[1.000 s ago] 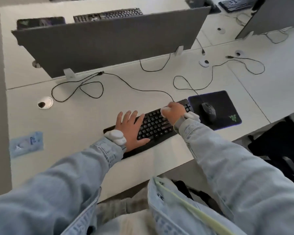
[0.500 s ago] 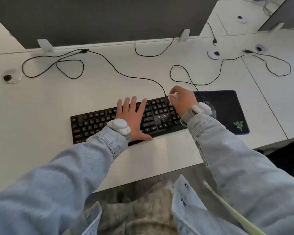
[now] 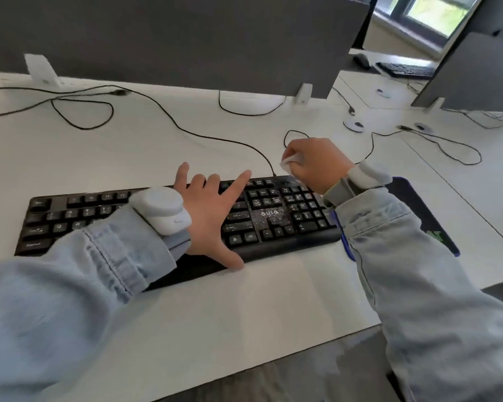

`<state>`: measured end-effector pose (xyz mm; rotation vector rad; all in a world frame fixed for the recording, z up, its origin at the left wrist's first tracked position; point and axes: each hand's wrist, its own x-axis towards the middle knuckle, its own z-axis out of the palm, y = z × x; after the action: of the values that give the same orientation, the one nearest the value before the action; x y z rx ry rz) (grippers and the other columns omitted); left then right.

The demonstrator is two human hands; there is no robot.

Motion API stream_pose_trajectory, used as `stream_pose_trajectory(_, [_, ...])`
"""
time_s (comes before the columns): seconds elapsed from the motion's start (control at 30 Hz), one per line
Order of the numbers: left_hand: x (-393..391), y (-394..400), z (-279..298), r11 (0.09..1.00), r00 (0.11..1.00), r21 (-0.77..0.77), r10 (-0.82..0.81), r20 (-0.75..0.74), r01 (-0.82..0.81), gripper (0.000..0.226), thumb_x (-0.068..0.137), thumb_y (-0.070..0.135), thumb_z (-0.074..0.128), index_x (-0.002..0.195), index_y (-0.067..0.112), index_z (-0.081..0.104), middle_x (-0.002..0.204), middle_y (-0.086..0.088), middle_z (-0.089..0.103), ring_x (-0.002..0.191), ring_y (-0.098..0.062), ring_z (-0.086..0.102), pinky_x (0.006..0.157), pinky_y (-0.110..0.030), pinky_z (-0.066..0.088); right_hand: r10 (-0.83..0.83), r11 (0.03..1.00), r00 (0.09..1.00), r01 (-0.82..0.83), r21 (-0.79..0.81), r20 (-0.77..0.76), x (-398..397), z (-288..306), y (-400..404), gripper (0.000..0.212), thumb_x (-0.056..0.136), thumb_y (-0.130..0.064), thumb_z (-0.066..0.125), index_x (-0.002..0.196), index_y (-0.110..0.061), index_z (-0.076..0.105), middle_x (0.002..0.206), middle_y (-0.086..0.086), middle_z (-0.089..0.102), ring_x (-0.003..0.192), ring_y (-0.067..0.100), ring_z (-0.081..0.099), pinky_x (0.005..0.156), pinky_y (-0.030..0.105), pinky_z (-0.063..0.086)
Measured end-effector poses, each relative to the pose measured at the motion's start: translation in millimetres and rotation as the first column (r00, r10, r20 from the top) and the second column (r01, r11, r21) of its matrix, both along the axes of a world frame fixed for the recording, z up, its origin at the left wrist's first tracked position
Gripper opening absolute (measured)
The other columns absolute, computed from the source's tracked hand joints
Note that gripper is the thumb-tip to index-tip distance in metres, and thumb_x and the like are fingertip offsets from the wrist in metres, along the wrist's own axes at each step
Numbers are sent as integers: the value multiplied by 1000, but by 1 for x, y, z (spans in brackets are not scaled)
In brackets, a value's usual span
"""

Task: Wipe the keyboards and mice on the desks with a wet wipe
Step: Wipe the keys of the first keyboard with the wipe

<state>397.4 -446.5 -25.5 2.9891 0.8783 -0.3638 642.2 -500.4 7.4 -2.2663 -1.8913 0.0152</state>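
Here we have the long black plastic keyboard (image 3: 157,224) lying flat on the white worktop (image 3: 244,309), its cable running back toward the grey divider panel (image 3: 172,33). Our left hand (image 3: 212,216) rests across the middle keys with fingers spread and straight, thumb at the front edge, steadying the board. Our right hand (image 3: 317,166) hovers just above the board's far right corner, fingers curled tight round a crumpled white wet wipe (image 3: 288,163), of which only a small fold shows.

We judge the keyboard wipe to be the step in hand, with the right-hand key block, which looks speckled with dust or residue, the part being worked. The next move calls for us to bring the wipe down onto those keys and drag it along the rows while the left hand keeps the board from sliding.

The dark mouse mat with its green logo (image 3: 436,227) lies just right of the keyboard, mostly under our right sleeve; the mouse itself is hidden. A second keyboard (image 3: 404,70) waits on the far worktop.
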Motion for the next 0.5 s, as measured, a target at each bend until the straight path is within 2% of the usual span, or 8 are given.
stream_pose_trajectory(0.13, [-19,0,4,1000,999,-9,3,-32,-4,150,48,101,54,147,34,-37,147,-4,36,138,-29,34,120,-61,-6,20,995,998,-25,92,54,-11,-5,-15,18,89,-15,50,92,-18,67,88,-7,64,80,10,54,73,21,38])
stream_pose_trajectory(0.27, [-36,-3,15,999,997,-25,34,-75,-36,151,50,96,61,149,34,-33,154,-2,31,143,-26,30,120,-59,-8,15,992,1000,-13,122,-18,-19,-11,-30,21,86,-11,49,89,-19,68,87,-5,66,80,12,56,73,26,43])
stream_pose_trajectory(0.33, [-45,-3,20,998,993,-37,55,-102,-59,150,52,94,64,151,34,-33,158,-2,27,147,-25,25,121,-57,-9,57,990,998,-52,131,-33,-26,-14,-29,21,86,-10,49,89,-18,68,83,-8,65,81,12,56,76,28,46])
stream_pose_trajectory(0.4, [-53,-3,23,997,990,-46,63,-122,-69,150,52,92,65,151,34,-32,159,-1,25,147,-24,24,121,-56,-9,93,987,995,-87,133,-40,-32,-15,-25,21,86,-10,49,91,-17,69,81,-10,61,81,11,55,75,25,43])
stream_pose_trajectory(0.5, [-64,4,27,995,987,-56,70,-147,-79,151,52,92,66,150,35,-33,157,3,24,146,-20,23,121,-56,-10,137,982,989,-129,135,-54,-40,-12,-11,20,89,-12,49,94,-19,67,86,-8,62,82,12,56,77,26,46])
